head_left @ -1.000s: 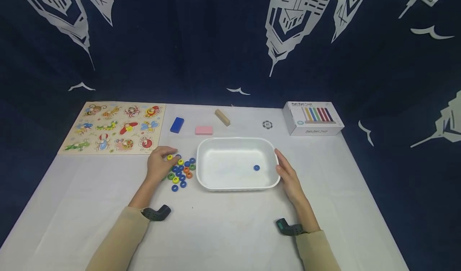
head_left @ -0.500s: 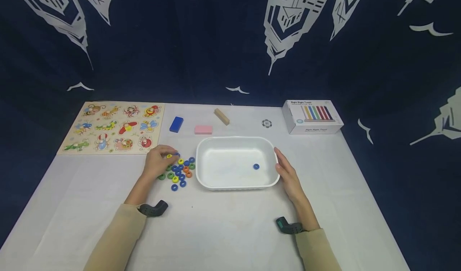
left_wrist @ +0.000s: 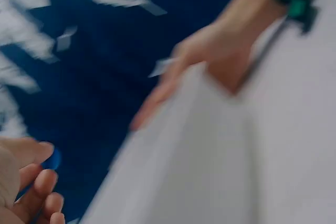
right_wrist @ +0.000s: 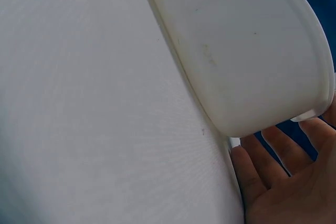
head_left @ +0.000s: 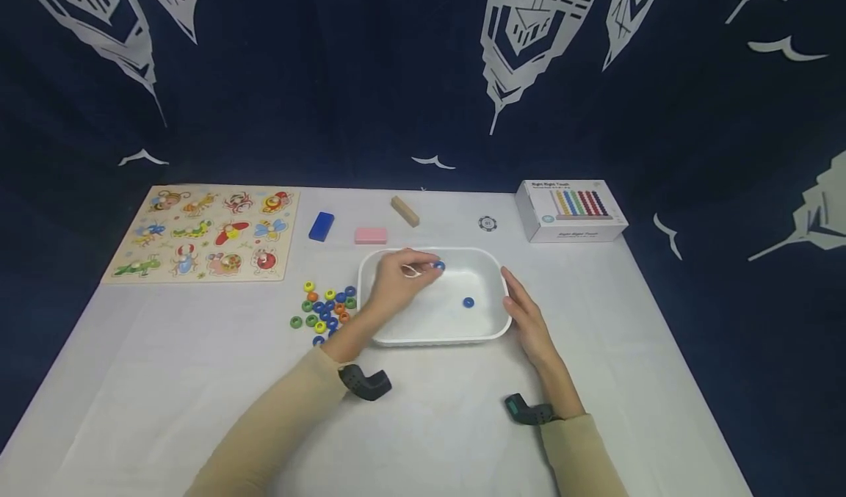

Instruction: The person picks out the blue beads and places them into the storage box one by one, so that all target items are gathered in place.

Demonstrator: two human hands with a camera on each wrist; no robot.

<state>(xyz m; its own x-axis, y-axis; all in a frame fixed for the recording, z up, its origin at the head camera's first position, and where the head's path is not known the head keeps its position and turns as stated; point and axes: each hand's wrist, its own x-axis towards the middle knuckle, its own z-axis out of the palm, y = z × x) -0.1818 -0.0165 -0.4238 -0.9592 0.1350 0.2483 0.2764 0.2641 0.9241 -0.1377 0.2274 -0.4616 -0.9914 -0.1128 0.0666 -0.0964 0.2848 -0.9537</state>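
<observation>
Left hand (head_left: 395, 283) pinches a blue bead (head_left: 439, 266) between thumb and fingertips, over the white tray (head_left: 423, 329); which way its hole points, can't tell. Right hand (head_left: 530, 322), fingers extended and spread, against the tray's right end. Tray upright on table (head_left: 423, 431), long axis left-right. Second blue bead (head_left: 468, 302) inside, flat, hole up. Mixed beads (head_left: 319, 307) just left of tray.

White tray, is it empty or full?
Neither: the white tray is mostly bare, with one blue bead lying inside; the left hand pinches another bead.
</observation>
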